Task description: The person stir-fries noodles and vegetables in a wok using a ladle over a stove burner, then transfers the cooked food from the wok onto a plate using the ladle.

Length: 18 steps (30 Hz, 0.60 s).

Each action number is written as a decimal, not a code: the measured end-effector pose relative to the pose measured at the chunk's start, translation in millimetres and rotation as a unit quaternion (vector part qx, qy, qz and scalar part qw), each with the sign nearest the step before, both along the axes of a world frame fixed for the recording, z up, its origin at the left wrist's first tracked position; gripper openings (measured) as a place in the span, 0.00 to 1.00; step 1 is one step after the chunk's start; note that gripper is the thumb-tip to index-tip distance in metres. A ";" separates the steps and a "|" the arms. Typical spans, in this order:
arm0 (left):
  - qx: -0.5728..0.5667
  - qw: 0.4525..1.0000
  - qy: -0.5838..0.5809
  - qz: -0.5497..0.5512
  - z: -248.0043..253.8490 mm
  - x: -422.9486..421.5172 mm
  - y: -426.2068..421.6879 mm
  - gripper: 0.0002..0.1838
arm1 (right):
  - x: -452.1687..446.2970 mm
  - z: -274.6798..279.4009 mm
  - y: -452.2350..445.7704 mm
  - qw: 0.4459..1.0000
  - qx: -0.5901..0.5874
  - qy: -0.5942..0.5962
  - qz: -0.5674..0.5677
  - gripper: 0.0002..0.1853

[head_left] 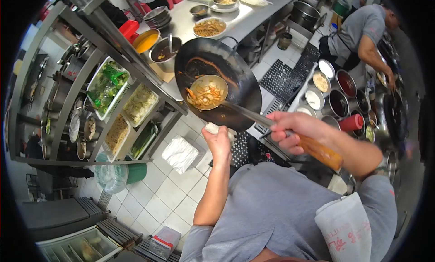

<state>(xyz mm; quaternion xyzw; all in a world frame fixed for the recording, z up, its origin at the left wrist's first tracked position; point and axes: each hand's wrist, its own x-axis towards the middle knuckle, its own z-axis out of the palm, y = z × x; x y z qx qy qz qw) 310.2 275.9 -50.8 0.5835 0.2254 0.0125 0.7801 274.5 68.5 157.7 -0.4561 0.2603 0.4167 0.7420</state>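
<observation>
A large black wok is tilted in front of me, with sauce streaks inside. At its near rim my left hand is closed on a folded white cloth, which lies against the wok. My right hand wraps round the wooden handle of a ladle. The ladle's round bowl is over the wok's inside, filled with cooked food in strips and pieces, some of it orange.
Beyond the wok, a steel counter bears a plate of food and several bowls. Shelves with vegetable baskets stand left. A co-worker bends over the stove at right, near several sauce pots. A green bin stands on the tiles.
</observation>
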 end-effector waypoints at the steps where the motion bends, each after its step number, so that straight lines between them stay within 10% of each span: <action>1: 0.010 1.000 0.003 -0.001 1.0 2.2 3.8 0.29 | -5.2 -8.3 -7.5 0.996 0.087 -0.008 -0.010 0.16; 4: -0.008 1.000 -0.002 -0.005 6.5 8.7 15.7 0.29 | -25.6 -68.3 -35.5 0.922 0.379 0.027 -0.074 0.18; 18: -0.211 0.972 0.079 -0.058 11.7 10.5 43.8 0.14 | 35.3 -97.0 -54.1 0.957 0.270 -0.068 -0.081 0.19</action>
